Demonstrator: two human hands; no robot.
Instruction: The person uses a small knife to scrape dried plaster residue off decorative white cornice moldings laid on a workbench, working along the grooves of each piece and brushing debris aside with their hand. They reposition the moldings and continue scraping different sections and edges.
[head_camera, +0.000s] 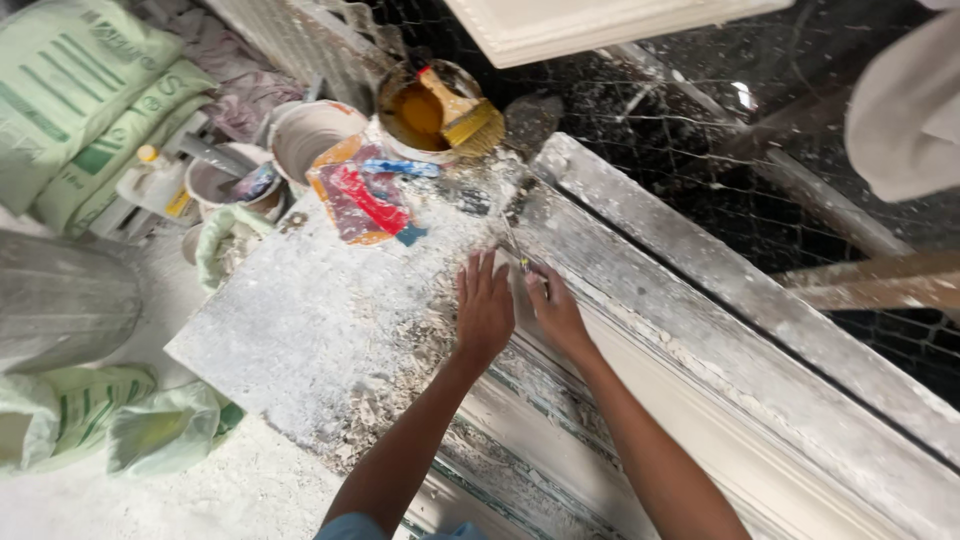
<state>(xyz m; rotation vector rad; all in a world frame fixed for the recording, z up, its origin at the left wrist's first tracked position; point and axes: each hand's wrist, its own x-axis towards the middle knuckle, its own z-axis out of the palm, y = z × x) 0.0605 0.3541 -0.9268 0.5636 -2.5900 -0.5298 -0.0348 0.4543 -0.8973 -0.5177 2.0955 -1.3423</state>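
My left hand (484, 305) lies flat, fingers together, on a white plaster-covered slab (300, 330), near its right edge. Beside it my right hand (553, 308) pinches a thin metal blade tool (516, 245) whose tip points away from me along the groove of a long white plaster moulding (720, 300). Loose plaster crumbs (400, 370) lie under and around my left wrist.
A bucket of yellow liquid (420, 115) with a yellow brush (462, 115) stands at the slab's far end, with a colourful wrapper (362, 200) and several dirty tubs (300, 135) beside it. Green sacks (80, 100) are piled at left. Dark wire-meshed floor (800, 200) lies at right.
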